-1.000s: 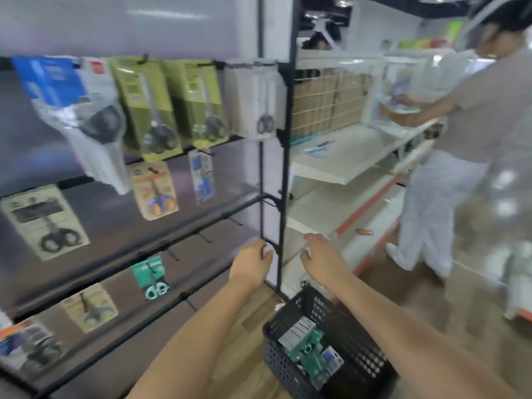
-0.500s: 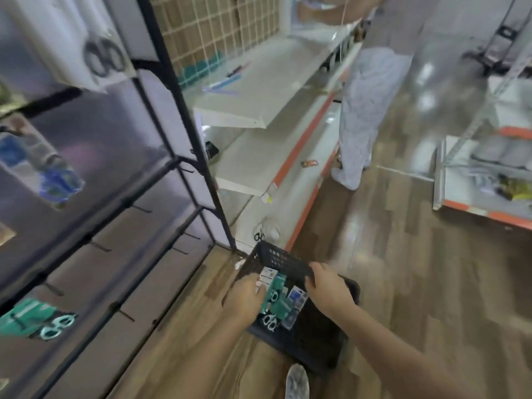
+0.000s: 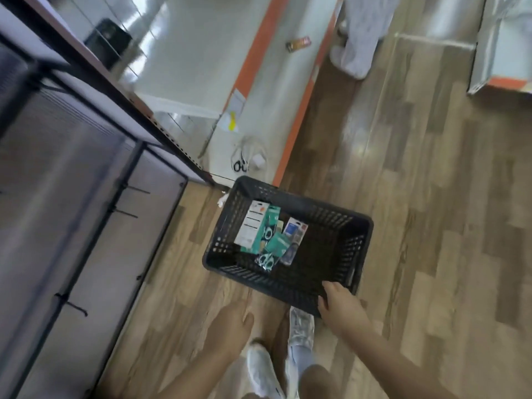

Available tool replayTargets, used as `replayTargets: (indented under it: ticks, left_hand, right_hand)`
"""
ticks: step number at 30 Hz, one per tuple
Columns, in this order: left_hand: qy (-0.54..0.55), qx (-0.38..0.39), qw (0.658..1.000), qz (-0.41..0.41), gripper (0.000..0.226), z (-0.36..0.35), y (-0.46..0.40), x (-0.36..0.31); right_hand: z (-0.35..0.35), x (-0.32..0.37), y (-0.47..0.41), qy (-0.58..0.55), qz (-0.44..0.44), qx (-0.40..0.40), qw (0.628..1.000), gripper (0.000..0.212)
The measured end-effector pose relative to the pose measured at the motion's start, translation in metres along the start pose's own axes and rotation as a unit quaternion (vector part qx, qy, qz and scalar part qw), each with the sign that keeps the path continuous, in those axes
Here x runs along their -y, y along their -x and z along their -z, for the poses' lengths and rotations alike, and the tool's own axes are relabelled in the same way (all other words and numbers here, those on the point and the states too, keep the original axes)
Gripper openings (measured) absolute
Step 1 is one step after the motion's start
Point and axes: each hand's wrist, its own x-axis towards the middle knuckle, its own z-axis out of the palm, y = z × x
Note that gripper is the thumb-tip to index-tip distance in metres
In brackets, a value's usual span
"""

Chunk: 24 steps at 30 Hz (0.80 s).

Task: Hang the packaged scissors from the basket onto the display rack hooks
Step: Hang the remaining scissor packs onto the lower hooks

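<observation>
Black perforated basket (image 3: pixel 290 286) w/ teal & white packaged scissors (image 3: pixel 269 240).

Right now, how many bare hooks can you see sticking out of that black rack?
3 clearly: two hooks close together at mid-height, one lower down. Blur and the frame's edge may hide others.

1 basket (image 3: pixel 336 223), 2 hands, 2 shoes, about 4 scissor packs (image 3: pixel 269 236).

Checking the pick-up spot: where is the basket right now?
In the head view the basket sits on the wooden floor at centre, right of the display rack, with the right hand at its near rim.
</observation>
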Motion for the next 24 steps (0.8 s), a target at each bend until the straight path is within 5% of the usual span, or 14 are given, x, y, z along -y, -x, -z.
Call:
replayTargets:
  ticks: [10, 24]
  left_hand:
    - [-0.05, 0.034, 0.998, -0.032, 0.019, -0.064, -0.137, 0.047]
    - [-0.198, 0.021, 0.966, -0.165, 0.03, -0.15, -0.373, 0.084]
  right_hand:
    - [-0.118, -0.025, -0.119, -0.068, -0.065, 0.002, 0.996, 0.046]
    - [-0.204, -0.052, -0.322, -0.078, -0.076, -0.12, 0.987, 0.046]
